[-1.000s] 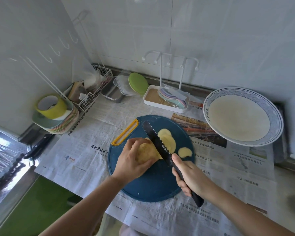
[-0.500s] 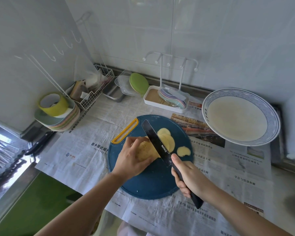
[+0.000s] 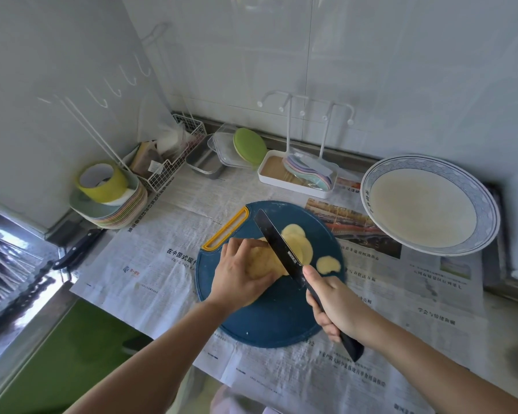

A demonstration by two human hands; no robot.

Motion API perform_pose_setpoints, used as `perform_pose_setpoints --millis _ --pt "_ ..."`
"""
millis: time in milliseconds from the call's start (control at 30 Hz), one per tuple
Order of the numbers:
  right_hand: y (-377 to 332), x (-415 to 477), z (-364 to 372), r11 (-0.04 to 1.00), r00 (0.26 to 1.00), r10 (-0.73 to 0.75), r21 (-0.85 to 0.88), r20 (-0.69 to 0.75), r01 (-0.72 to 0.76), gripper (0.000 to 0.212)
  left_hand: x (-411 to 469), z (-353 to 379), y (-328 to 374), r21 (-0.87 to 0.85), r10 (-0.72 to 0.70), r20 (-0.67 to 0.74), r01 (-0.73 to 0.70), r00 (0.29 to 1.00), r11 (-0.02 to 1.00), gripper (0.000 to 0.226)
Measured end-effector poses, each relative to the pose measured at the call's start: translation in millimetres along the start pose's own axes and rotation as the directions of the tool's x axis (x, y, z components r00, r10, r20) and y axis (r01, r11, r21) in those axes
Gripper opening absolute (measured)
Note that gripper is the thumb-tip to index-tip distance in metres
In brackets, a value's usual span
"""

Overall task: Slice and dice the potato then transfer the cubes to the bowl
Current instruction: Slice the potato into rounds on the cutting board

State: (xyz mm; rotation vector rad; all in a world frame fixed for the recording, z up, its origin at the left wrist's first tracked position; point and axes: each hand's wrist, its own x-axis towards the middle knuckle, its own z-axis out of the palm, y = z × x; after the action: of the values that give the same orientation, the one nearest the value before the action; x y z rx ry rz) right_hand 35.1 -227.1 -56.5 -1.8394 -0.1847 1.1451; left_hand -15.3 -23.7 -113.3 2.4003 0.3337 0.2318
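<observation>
Left hand: the left hand held the peeled yellow potato, fingers curled over it, mid-way on the round dark-blue plastic cutting board.
Right hand: the right hand had its fingers wrapped round the handle of the black-bladed kitchen knife. The blade was against the potato, tip toward 11 o'clock.
Slices: pale round potato slices lay on the board at the blade's 3 o'clock.
Bowl: the wide white blue-rimmed ceramic bowl stood on the newspaper-covered bench, at the board's 2 o'clock.

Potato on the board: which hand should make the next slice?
Right. The right hand grips the knife, its blade set at the cut end of the potato. The left hand holds the potato steady on the cutting board.
</observation>
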Motion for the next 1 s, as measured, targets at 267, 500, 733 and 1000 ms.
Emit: perform_pose_setpoints --millis 267,500,733,1000 --pt "-7 8 6 0.999 0.999 0.043 -0.029 0.001 -0.043 0.059 3 -1 -1 0.018 -0.023 0.021 0.022 1.000 1.000 0.067" --pt "-9 21 13 0.999 0.999 0.043 -0.032 -0.008 -0.043 0.058 5 0 -5 -0.008 -0.032 0.020 0.033 0.999 0.999 0.067" --pt "-4 32 19 0.998 0.998 0.062 0.030 -0.003 -0.061 0.058 8 -1 -6 -0.030 -0.047 0.032 0.048 0.998 0.998 0.067" --pt "5 41 27 0.994 0.999 0.045 0.102 -0.008 -0.044 0.058 11 -3 -9 -0.026 -0.046 0.069 0.048 0.997 0.999 0.065"
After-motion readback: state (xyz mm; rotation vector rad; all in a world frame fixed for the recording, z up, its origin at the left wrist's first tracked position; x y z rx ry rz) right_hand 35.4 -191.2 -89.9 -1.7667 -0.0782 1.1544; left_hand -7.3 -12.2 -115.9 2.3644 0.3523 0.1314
